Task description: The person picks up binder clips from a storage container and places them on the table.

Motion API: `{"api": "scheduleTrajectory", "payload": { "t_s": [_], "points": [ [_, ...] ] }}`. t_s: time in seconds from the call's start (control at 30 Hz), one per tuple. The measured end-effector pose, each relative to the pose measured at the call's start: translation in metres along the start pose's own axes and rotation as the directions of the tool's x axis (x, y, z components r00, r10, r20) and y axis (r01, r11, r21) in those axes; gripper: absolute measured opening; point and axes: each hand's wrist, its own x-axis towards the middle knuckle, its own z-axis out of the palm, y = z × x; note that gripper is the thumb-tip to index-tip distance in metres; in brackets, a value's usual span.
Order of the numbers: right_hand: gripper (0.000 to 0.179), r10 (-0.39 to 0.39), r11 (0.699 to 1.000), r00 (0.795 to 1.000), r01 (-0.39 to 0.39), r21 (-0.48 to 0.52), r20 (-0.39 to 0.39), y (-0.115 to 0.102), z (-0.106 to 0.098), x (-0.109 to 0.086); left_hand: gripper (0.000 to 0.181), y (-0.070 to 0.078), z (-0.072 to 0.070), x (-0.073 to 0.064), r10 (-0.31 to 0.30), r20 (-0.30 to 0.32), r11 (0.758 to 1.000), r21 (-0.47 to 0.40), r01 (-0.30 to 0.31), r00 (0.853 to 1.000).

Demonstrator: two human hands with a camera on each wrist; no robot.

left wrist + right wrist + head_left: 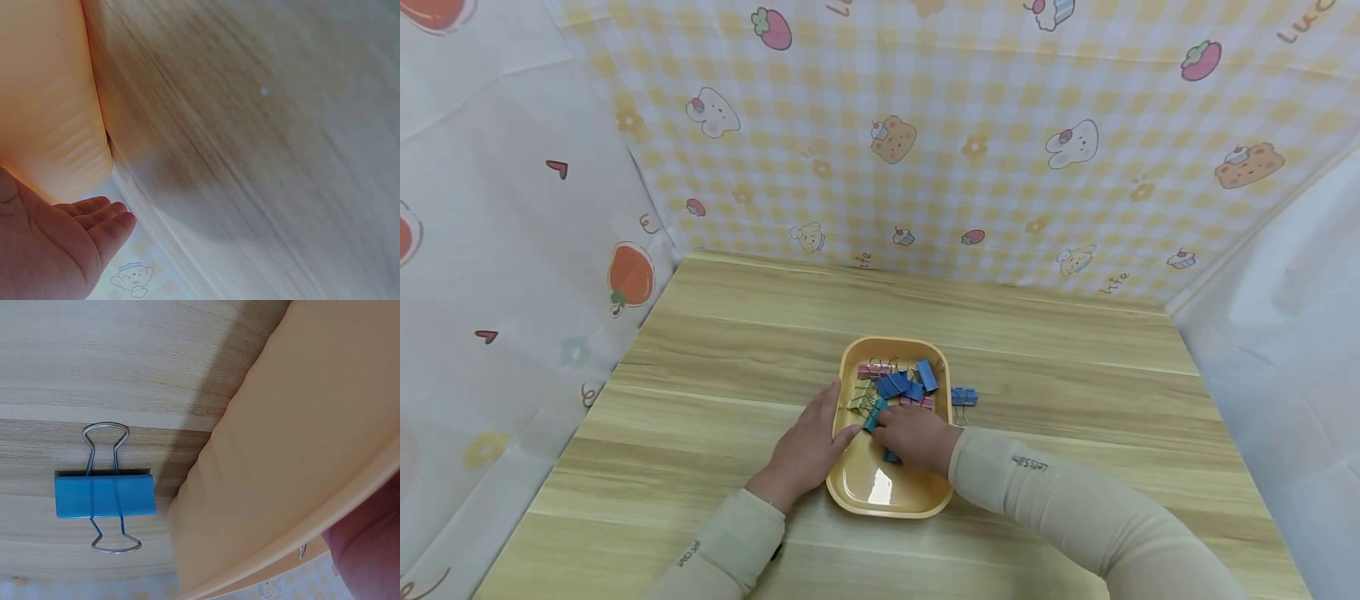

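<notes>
A yellow tray [891,510] holds several binder clips in blue, pink, pale green and teal. My left hand [805,446] lies along the tray's left side, fingers extended outside the wall and thumb over the rim. In the left wrist view the left hand [56,244] shows straight fingers beside the tray wall [50,94]. My right hand [917,435] reaches down into the tray over its right rim. Its fingertips are right at a teal binder clip [872,417]; I cannot tell whether they pinch it. A dark blue binder clip [891,457] shows partly beneath that hand.
One blue binder clip [105,496] lies on the wooden table [1060,375] just outside the tray's right wall, wire handles spread. A checked cloth [925,192] with cartoon prints hangs behind the table. White sheeting [497,250] stands along the left side.
</notes>
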Motion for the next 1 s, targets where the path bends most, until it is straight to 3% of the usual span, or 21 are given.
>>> {"api": "scheduleTrajectory", "payload": {
  "t_s": [0.23, 0.57, 1.0],
  "points": [
    [0.031, -0.020, 1.000, 1.000, 0.020, -0.012, -0.003, 0.0007, 0.0005, 0.0032, 0.076, 0.0013, -0.0010, -0.0012, -0.004, -0.001, 1.000, -0.006, 0.004, 1.000],
    [0.026, -0.066, 0.998, 0.995, 0.066, 0.002, -0.069, 0.0000, -0.0001, 0.0026, 0.076, 0.0021, -0.0019, -0.0009, -0.021, 0.014, 1.000, -0.015, 0.021, 1.000],
    [0.027, -0.040, 0.991, 0.995, 0.051, 0.121, -0.088, 0.0004, -0.0030, -0.0018, 0.076, 0.0023, -0.0011, -0.0011, -0.014, 0.011, 1.000, -0.002, 0.015, 1.000]
  ]
}}
